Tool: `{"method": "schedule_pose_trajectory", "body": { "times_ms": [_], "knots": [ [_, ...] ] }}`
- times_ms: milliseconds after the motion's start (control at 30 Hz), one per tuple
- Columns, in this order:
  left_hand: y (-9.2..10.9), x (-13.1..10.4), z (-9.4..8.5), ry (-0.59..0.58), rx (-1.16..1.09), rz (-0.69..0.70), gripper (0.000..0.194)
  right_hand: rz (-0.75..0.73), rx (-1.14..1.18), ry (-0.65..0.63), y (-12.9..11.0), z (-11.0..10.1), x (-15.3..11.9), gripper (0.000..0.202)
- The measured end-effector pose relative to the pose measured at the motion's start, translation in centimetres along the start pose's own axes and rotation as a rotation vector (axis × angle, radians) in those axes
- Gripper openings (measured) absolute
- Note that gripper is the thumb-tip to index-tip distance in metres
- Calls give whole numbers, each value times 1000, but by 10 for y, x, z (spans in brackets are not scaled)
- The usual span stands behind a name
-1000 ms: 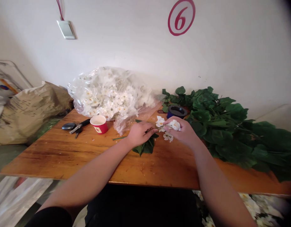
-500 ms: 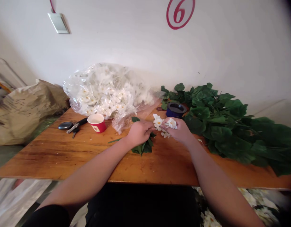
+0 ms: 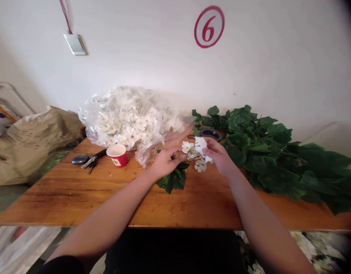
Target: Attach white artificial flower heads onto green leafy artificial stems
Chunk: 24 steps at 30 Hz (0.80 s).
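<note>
My left hand (image 3: 167, 163) is closed on the stem of an artificial flower spray, above the wooden table. Green leaves (image 3: 175, 179) of the spray hang below that hand, and its white blossoms (image 3: 188, 147) stick out to the right. My right hand (image 3: 218, 154) pinches white petals (image 3: 200, 145) at the right side of the blossoms. A few smaller white flowers (image 3: 200, 165) droop between the two hands. The fingers partly hide the stems. Just behind my right hand is a dark round roll (image 3: 211, 134).
A clear bag of white flowers (image 3: 132, 118) lies at the back. On the left stand a red paper cup (image 3: 117, 156) and a black tool (image 3: 80, 160) with keys. Piled green leaves (image 3: 278, 163) cover the right of the table (image 3: 78, 198). A brown sack (image 3: 32, 144) sits far left.
The view has tilted up a little. My right hand has shifted on the blossoms, and more of the white petals and the drooping flowers now show between the hands.
</note>
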State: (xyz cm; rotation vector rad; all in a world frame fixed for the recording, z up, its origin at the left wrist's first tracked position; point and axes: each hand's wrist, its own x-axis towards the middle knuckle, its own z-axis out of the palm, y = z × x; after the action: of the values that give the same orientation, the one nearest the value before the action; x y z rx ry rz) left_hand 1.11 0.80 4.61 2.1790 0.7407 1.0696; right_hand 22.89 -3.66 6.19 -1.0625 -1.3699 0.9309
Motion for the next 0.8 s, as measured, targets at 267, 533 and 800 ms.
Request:
{"method": "schedule_pose_trajectory", "body": {
  "times_ms": [267,533,800],
  "knots": [
    [-3,-2,1,20,-178,-11,43,11,183,-85,9,-5,5,41],
    [6,-3,-1,-100,-160,-14,40,99,137,-52,9,-1,1,42],
    [5,-3,-4,-121,-150,-45,49,120,185,-45,8,3,-1,43]
  ]
}}
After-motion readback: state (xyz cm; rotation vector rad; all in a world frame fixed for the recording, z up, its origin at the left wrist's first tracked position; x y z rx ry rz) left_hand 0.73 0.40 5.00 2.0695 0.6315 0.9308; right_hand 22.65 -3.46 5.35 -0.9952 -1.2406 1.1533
